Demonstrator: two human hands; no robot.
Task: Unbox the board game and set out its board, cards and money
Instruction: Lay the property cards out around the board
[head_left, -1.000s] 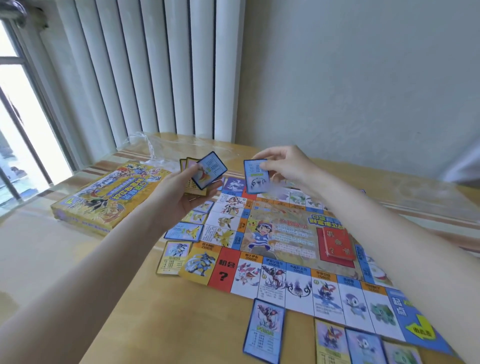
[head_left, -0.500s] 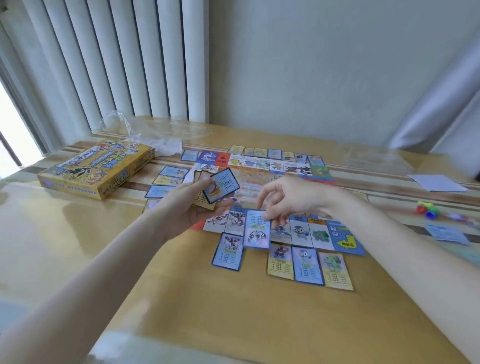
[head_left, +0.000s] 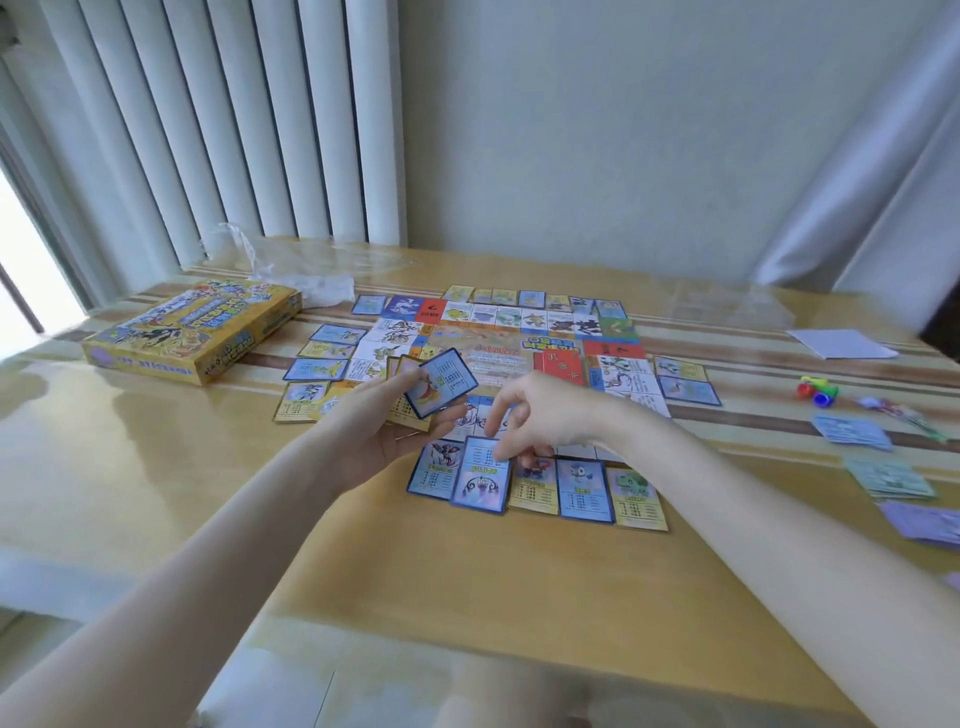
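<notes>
— Wooden table (head_left: 363, 571) carries our board (head_left: 511, 358) at centre, yellow box (head_left: 192, 332) far left; its writing blurs.
— Since a moment ago, our right hand (head_left: 540, 415) has lowered the blue card (head_left: 480, 475) into the near row, still pinching it. Our left hand (head_left: 384, 431) grips the card stack (head_left: 441, 382).

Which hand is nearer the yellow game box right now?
Left. The left hand, holding cards, is nearer the yellow game box; the right hand is farther, across the board.
</notes>
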